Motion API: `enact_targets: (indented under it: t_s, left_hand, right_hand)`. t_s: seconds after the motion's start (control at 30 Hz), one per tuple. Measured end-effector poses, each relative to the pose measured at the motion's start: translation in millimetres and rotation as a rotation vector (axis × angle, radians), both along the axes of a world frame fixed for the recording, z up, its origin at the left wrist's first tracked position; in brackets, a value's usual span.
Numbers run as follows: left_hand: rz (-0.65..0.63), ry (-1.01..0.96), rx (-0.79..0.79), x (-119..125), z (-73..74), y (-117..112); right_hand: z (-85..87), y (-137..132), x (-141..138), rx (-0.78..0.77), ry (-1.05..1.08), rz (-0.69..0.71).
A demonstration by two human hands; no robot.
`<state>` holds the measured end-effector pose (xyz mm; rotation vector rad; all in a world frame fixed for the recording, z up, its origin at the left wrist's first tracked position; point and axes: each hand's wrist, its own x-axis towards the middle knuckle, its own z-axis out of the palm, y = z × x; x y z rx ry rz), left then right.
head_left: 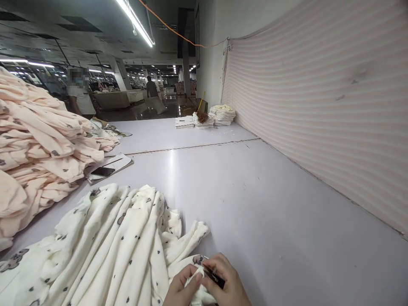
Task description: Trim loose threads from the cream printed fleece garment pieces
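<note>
At the bottom of the head view, my left hand (183, 285) is closed, pinching a bit of white printed fabric between thumb and fingers. Right beside it, my right hand (230, 281) is wrapped round a small black tool (214, 276) that looks like thread snips. Its tip is close to the pinched fabric; whether the blades touch it is hidden by my fingers. The fabric belongs to a white garment (188, 244) with small dark prints. To its left lies a heap of the same white garments (124, 238), in long folds.
A tall pile of peach garments (35, 140) stands at the left. Near it a dark phone (102, 171) rests on papers (123, 162). Folded stacks (222, 114) and a brush (202, 115) lie at the far end of the table (280, 204). Striped cloth (312, 106) hangs along the right. Two people are beyond.
</note>
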<state>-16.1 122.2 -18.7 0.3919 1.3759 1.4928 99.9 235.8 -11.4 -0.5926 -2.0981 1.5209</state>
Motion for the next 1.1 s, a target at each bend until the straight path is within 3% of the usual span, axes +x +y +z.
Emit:
enact_targets:
  t_s: [0.1,0.2,0.43,0.63,0.8,0.97,1.1]
  left_hand:
    - [-0.041,-0.048,-0.009,0.9,8.5,-1.1]
    - [-0.066,-0.026,-0.020,2.6,13.4,-2.2]
    - [0.001,0.223,-0.037,8.8,8.5,-1.6]
    - [0.049,0.243,-0.076,10.1,-2.0,-5.1]
    - [0.102,0.359,-0.099,13.6,-6.4,-6.9]
    - [0.028,0.565,-0.119,16.7,6.4,-4.4]
    - [0.068,0.631,-0.130,17.4,11.4,-0.5]
  right_hand:
    - [4.0,0.8,-0.3,0.038,0.035,0.049]
    - [0.3,-1.2,2.1,0.169,0.021,0.072]
    - [-15.0,-16.6,0.1,0.258,-0.052,-0.101]
    - [-5.8,-15.2,7.3,0.221,-0.057,-0.257]
    - [-0.4,-14.8,20.0,0.119,-0.128,-0.175]
    - [6.6,-11.3,13.6,0.103,-0.191,-0.111]
    - [10.8,-7.0,14.9,0.038,-0.225,-0.055]
